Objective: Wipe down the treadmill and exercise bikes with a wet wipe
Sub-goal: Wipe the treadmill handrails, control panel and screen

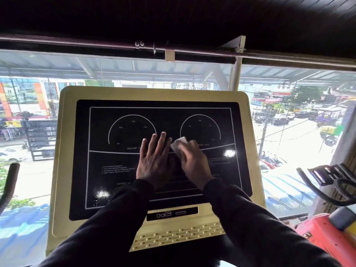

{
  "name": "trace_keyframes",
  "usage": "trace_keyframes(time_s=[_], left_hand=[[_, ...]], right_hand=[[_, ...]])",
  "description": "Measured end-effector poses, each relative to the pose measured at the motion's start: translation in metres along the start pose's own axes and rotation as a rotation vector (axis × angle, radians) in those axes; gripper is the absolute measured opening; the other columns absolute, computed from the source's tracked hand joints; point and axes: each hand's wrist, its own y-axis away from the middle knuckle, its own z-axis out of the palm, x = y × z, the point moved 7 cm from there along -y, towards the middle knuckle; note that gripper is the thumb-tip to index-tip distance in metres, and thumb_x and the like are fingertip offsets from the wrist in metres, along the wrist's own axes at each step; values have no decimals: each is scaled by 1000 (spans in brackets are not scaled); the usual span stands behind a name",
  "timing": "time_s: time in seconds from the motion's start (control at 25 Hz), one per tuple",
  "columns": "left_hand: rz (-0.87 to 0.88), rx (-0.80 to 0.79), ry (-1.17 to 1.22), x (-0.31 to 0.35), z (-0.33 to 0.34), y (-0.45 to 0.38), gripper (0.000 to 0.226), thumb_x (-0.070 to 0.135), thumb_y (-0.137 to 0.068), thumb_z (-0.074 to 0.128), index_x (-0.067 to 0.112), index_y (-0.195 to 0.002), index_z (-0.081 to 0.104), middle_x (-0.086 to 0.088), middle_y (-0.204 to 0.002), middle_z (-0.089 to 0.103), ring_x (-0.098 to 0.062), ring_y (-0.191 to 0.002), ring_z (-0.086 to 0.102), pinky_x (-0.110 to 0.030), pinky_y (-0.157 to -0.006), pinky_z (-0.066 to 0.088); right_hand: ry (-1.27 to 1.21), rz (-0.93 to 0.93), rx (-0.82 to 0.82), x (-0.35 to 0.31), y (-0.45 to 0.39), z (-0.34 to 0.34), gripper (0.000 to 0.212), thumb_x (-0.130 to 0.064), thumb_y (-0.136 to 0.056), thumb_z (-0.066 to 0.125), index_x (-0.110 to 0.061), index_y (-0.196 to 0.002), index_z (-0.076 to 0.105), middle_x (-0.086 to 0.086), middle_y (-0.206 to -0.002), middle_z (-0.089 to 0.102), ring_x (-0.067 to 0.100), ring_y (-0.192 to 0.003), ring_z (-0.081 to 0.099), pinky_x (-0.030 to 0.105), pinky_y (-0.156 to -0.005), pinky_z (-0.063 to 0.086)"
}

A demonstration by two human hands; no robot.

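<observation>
A wide window (289, 116) fills the background, with a street and parked cars beyond the glass. In front of it stands the treadmill's cream console (65, 151), tilted toward the viewer, its face taken up by a glossy black panel (115, 182) printed with two dial outlines near the top edge and text blocks lower down. A red bike (325, 234) with dark handlebars sits off the console's right edge; another dark handlebar (9, 182) shows off its left edge. Both arms in black sleeves (107, 224) reach up from the console's bottom edge. The left hand (154, 160) lies flat on the middle of the panel, fingers straight and spread. The right hand (192, 162), just beside it, has its fingers curled over a white wipe (179, 143), pressing it against the panel between the two dials.
</observation>
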Motion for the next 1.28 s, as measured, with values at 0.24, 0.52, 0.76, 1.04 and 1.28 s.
trace_keyframes(time_s=[0.24,0.52,0.76,1.04,1.28], left_hand=[[-42,-13,17,-13,-16,-50,62,45,-87,34,17,-141,47,-13,-154,35,-37,-143,28,-55,-118,13],[-21,-33,-28,-18,-1,-50,65,47,-94,29,20,-153,32,-11,-164,16,-33,-151,8,-54,-121,2],[-23,-9,-8,-19,-1,-49,63,46,-93,34,19,-150,37,-12,-162,23,-34,-150,15,-55,-120,6],[-53,9,3,-29,-25,-100,56,49,-89,48,15,-133,50,-12,-139,44,-36,-129,41,-51,-112,24],[-39,-4,-42,-33,-11,-104,76,54,-88,30,12,-152,31,-14,-162,19,-34,-150,13,-54,-121,0]], right_hand=[[2,190,151,21,-27,-16,22,-19,-98,52,-19,-117,63,8,-99,55,25,-76,59,38,-64,54],[54,100,200,33,-54,-29,32,-4,-90,56,-15,-119,64,10,-95,55,24,-71,60,32,-58,54],[107,-135,61,13,-62,-10,29,-8,-92,53,-12,-118,64,11,-95,55,27,-70,60,34,-57,54],[96,-138,22,5,-75,-9,22,-20,-99,52,-23,-117,64,6,-95,52,25,-70,58,34,-60,52],[108,-63,154,16,-94,-11,36,-4,-89,52,-9,-123,63,15,-99,57,31,-71,60,37,-57,54]])
